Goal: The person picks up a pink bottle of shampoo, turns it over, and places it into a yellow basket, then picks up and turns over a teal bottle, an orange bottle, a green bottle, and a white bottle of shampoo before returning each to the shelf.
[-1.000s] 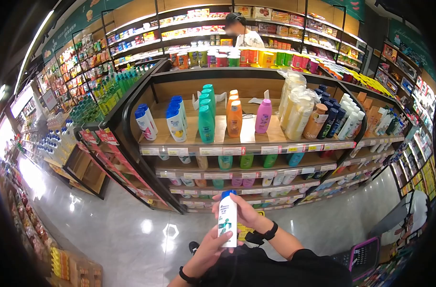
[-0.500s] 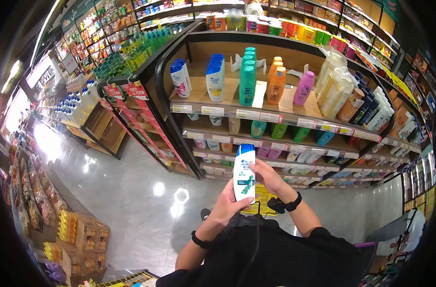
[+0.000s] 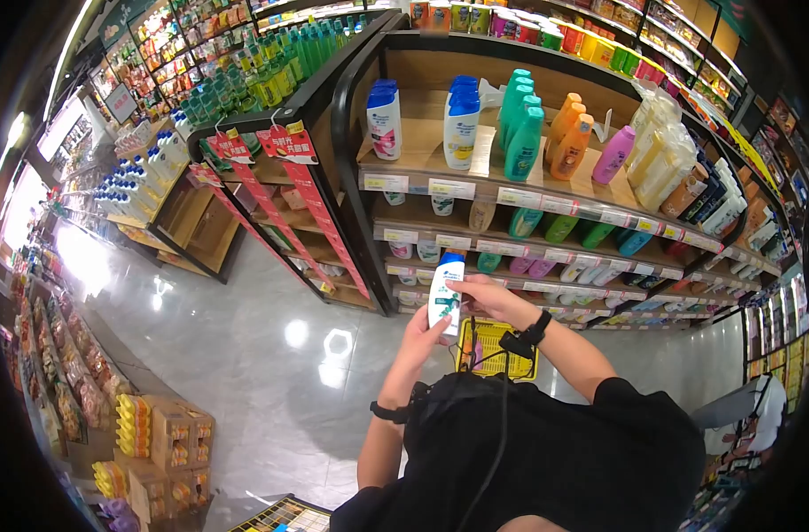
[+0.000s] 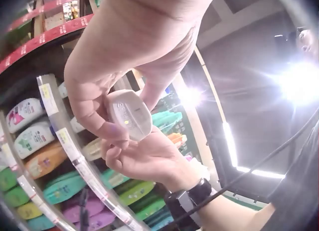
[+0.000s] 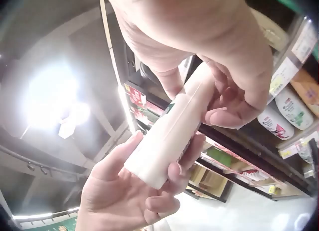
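— So, head view first: where is the bottle (image 3: 445, 297)?
— Upright between both hands, in front of the chest. The left hand (image 3: 419, 339) cups its lower half from below. The right hand (image 3: 486, 295) closes on its upper half from the side, just under the blue cap (image 3: 452, 259). Beyond the hands runs a shelf (image 3: 546, 206) of bottles, and a yellow basket (image 3: 497, 348) sits below the right wrist.
— And the left wrist view?
— The left hand (image 4: 134, 47) fills the top, thumb and fingers pinched on the bottle (image 4: 128, 114) at its base. The right hand (image 4: 149, 159) lies beneath, fingers curled up against it.
— Right wrist view?
— The right hand (image 5: 209, 42) curls its fingers over the bottle (image 5: 172, 129). The left hand (image 5: 124, 191) cradles the lower end, fingers wrapped on it.
— So both hands are clamped on it. How to hold it well?
— I'd judge the grip sound: two hands, one at each end. Best to let the left bear the weight, keep the right's fingers clear of the label, and turn the bottle slowly so the smooth plastic doesn't slip.
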`<state>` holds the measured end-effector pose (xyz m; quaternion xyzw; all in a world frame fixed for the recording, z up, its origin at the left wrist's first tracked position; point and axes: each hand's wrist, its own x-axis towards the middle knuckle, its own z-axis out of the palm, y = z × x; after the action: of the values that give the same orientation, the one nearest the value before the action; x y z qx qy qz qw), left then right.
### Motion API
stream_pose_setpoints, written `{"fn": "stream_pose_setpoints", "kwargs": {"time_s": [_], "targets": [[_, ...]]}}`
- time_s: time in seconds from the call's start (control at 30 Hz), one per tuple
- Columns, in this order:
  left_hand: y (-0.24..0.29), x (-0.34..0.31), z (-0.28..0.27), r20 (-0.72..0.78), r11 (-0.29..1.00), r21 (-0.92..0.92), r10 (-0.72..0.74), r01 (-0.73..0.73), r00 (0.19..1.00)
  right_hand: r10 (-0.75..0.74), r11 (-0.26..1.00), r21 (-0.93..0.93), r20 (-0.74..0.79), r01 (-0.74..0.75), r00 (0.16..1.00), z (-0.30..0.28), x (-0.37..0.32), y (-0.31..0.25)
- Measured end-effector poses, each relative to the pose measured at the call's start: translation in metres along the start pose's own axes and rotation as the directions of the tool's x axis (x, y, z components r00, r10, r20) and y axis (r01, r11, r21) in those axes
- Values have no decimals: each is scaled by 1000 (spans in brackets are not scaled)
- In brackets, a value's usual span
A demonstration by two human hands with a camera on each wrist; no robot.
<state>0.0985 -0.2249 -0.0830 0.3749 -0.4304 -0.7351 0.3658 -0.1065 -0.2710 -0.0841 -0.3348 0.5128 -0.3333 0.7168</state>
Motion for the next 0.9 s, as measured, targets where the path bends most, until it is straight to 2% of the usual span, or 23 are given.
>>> {"fn": "stream_pose_setpoints", "kwargs": {"time_s": [0.07,0.17,0.27,0.37,0.4,0.5,0.63,0.67,0.77,0.9], "targets": [[-8,15,-24,-68,1000,29,1,1,998,20,999,-36,-23,-21,1000,8,25,-1],[-14,43,-60,-67,974,226,10,5,998,5,992,-123,-92,-16,996,15,55,-4],[-16,84,-90,6,915,401,35,-34,999,-62,965,-261,-190,10,980,20,76,-16],[10,114,-101,19,950,300,-97,87,995,-85,962,-273,-227,20,970,14,98,-27],[14,120,-104,41,959,269,-106,92,993,-69,973,-232,-230,14,971,11,101,-30],[27,144,-107,119,978,186,-120,96,986,-154,982,-147,-264,119,952,12,104,-38],[25,170,-112,280,978,87,-208,191,937,-235,962,-216,-342,167,910,9,106,-41],[32,171,-109,296,966,33,-253,255,921,-235,966,-193,-363,174,902,8,107,-42],[24,180,-115,359,945,-100,-256,310,898,-239,971,-121,-394,208,887,8,108,-42],[16,178,-117,370,960,22,-268,280,889,-247,969,-130,-407,211,880,11,112,-37]]}}
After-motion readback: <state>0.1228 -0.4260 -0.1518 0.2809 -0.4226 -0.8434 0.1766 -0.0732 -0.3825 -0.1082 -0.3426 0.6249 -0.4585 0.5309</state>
